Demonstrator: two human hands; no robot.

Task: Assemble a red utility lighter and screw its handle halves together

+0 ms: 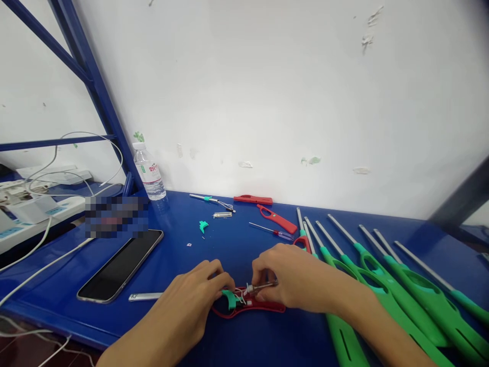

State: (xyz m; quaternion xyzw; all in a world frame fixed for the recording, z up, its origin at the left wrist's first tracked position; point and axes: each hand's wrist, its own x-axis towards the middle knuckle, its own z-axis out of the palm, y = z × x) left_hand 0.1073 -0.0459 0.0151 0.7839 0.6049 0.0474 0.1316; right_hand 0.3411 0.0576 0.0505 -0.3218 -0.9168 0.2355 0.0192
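Note:
An opened red stick lighter (pixel 267 306) lies on the blue table in front of me, its inner parts and thin white wires showing. My left hand (pixel 193 293) closes over its trigger end, with the thumb and fingers at the teal trigger (pixel 229 299). The lighter's silver tube (pixel 145 296) sticks out to the left from under that hand. Between thumb and fingers, my right hand (pixel 280 278) pinches a small cylindrical fuel tank (pixel 268 286) just above the red shell. Part of the tank is hidden by the fingers.
Several green stick lighters (pixel 412 300) lie on the right. Behind my hands are a screwdriver (pixel 280 234), red shell halves (pixel 280 219), a clear tank (pixel 222 215), a teal piece (pixel 203 226) and a wired tube (pixel 210 199). A phone (pixel 120 267) and water bottle (pixel 150 173) stand left.

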